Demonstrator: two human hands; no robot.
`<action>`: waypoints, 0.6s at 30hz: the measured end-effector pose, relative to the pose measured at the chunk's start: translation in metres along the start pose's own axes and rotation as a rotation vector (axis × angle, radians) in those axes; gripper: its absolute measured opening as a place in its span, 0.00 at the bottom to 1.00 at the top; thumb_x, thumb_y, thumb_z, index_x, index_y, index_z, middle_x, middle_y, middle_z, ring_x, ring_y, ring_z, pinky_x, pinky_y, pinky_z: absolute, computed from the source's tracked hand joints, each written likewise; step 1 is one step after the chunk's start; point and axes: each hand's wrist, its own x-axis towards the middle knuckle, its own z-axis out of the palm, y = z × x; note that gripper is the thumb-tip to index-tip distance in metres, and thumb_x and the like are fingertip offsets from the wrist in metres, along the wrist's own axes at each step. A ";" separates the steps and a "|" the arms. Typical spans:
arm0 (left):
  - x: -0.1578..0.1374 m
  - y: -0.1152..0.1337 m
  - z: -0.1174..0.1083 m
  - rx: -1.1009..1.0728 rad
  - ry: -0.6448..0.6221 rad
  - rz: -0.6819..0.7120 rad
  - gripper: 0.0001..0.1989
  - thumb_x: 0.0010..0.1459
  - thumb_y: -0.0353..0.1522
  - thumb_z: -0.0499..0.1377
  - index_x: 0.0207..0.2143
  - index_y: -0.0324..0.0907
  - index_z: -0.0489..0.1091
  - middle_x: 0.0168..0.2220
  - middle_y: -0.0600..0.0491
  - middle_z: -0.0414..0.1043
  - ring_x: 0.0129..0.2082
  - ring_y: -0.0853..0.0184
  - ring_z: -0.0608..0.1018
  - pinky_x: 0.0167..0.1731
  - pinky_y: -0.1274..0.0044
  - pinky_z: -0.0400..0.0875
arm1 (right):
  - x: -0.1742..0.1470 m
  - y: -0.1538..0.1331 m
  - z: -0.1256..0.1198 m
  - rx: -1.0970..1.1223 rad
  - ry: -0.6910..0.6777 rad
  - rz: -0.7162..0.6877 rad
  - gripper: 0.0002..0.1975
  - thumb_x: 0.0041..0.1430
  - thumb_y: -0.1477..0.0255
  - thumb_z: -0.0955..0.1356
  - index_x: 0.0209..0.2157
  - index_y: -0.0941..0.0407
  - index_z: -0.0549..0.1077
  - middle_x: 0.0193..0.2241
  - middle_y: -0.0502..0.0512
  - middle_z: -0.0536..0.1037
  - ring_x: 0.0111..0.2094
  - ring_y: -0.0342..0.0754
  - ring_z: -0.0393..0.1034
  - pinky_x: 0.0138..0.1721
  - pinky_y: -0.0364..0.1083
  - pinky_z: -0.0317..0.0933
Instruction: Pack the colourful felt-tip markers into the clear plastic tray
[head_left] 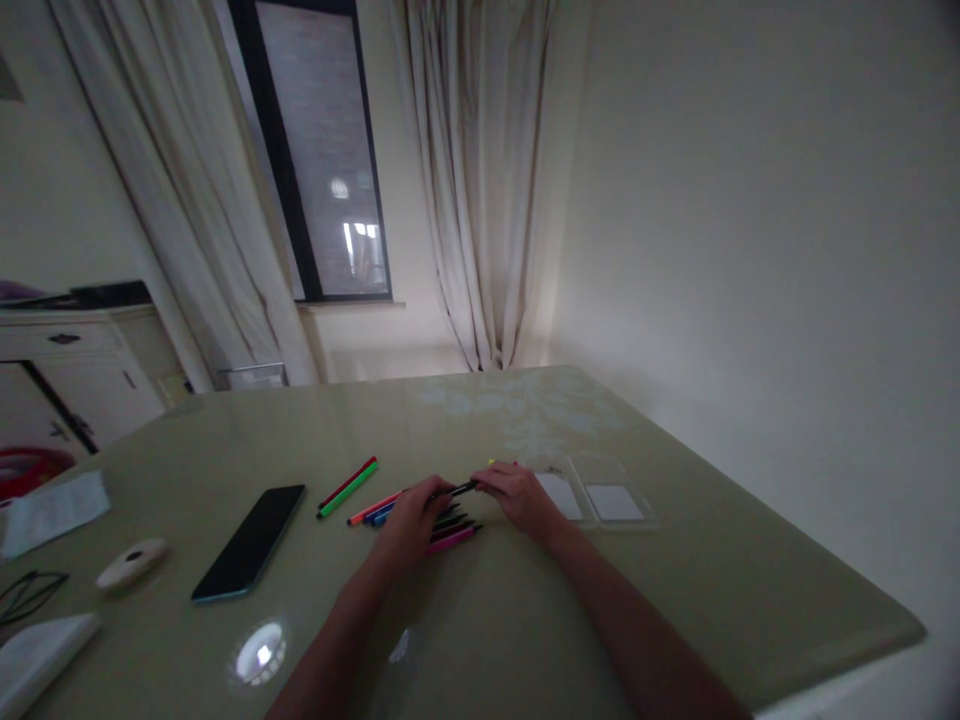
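Between my two hands runs a black pen (463,488), roughly level above the table. The fingers of my left hand (414,520) close round its left part, and my right hand (517,492) pinches its right end. Under and around my left hand lie several coloured marker pens (375,508), orange, blue and dark, partly hidden by the hand. A pink marker (453,538) shows at the near side of this group. Just beyond my right hand's wrist is a clear plastic case (621,502), lying open with white cards in it.
A red marker (358,474) and a green marker (346,494) lie left of the group. Farther left are a smartphone (249,542), a white computer mouse (132,564), glasses (31,594) and a pale cloth or tissue (58,510). The table (712,570) meets a wall on the right.
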 end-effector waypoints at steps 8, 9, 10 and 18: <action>0.002 -0.008 -0.018 0.023 0.002 -0.071 0.15 0.65 0.41 0.50 0.38 0.43 0.74 0.32 0.53 0.79 0.34 0.62 0.79 0.36 0.74 0.71 | -0.004 0.017 -0.017 0.053 0.097 0.040 0.14 0.71 0.73 0.64 0.48 0.52 0.81 0.43 0.56 0.83 0.44 0.48 0.78 0.48 0.45 0.68; 0.002 -0.015 -0.025 0.054 0.027 -0.097 0.16 0.65 0.41 0.50 0.38 0.43 0.74 0.31 0.52 0.79 0.34 0.61 0.79 0.36 0.73 0.72 | -0.006 0.024 -0.022 0.054 0.145 0.083 0.14 0.70 0.73 0.63 0.48 0.52 0.81 0.44 0.56 0.83 0.44 0.49 0.78 0.48 0.45 0.68; 0.001 -0.022 -0.032 0.092 0.049 -0.115 0.16 0.65 0.41 0.51 0.38 0.43 0.74 0.33 0.51 0.80 0.35 0.60 0.79 0.38 0.72 0.72 | -0.007 0.030 -0.028 0.044 0.205 0.134 0.14 0.70 0.73 0.64 0.47 0.53 0.81 0.43 0.57 0.83 0.44 0.49 0.78 0.48 0.46 0.68; -0.007 -0.064 -0.061 0.627 0.190 -0.390 0.15 0.66 0.36 0.53 0.45 0.46 0.79 0.49 0.46 0.80 0.50 0.54 0.79 0.49 0.68 0.70 | -0.011 0.042 -0.024 -0.253 0.069 0.402 0.11 0.67 0.74 0.67 0.44 0.54 0.82 0.41 0.57 0.79 0.42 0.49 0.75 0.44 0.44 0.65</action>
